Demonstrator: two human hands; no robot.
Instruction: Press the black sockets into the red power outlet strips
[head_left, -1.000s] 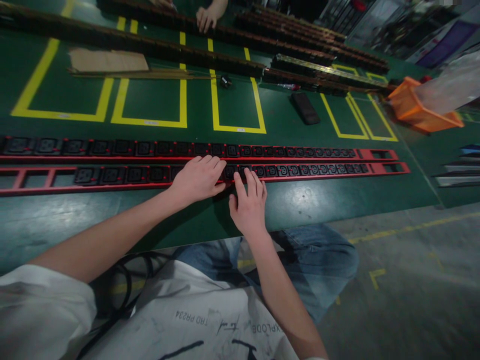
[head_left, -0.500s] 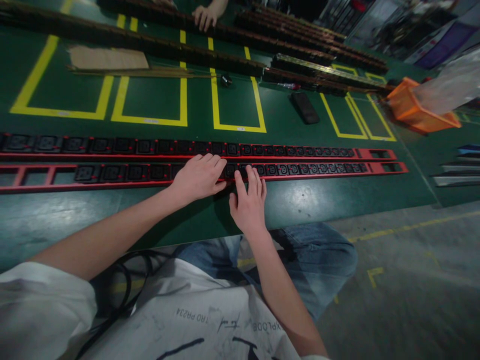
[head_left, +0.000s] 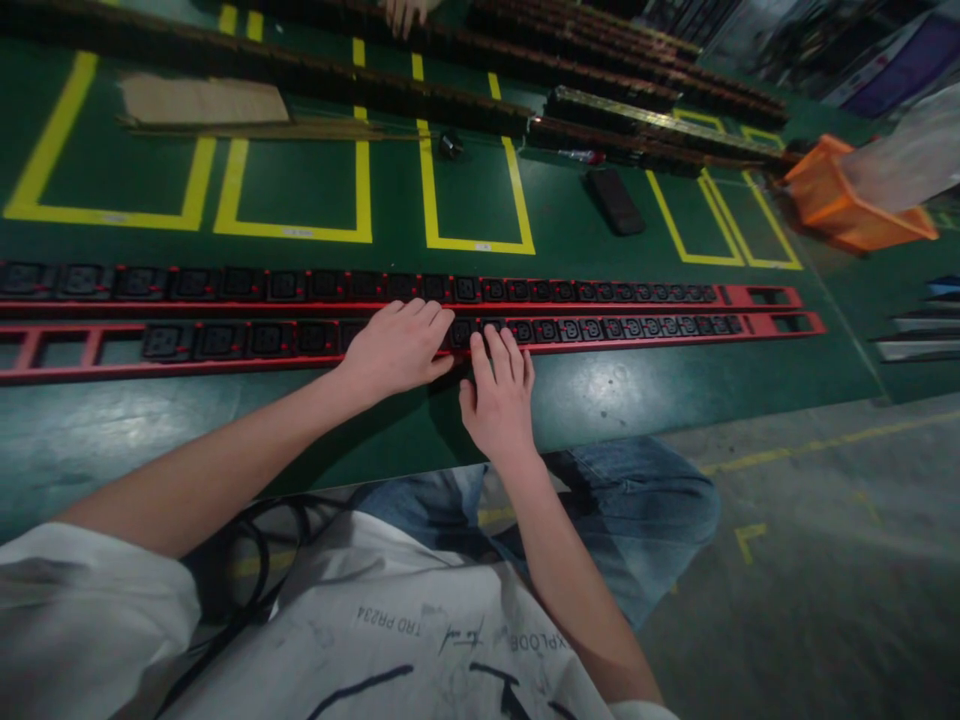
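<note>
the left hand (head_left: 397, 347) lies curled, palm down, and the right hand (head_left: 499, 395) spreads open fingers on the nearer red socket strip (head_left: 637, 328), which runs lengthwise along the desk's (head_left: 637, 385) near edge.

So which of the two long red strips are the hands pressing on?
The nearer red strip. Both the left hand and right hand rest on it; the farther red strip lies untouched behind.
</note>
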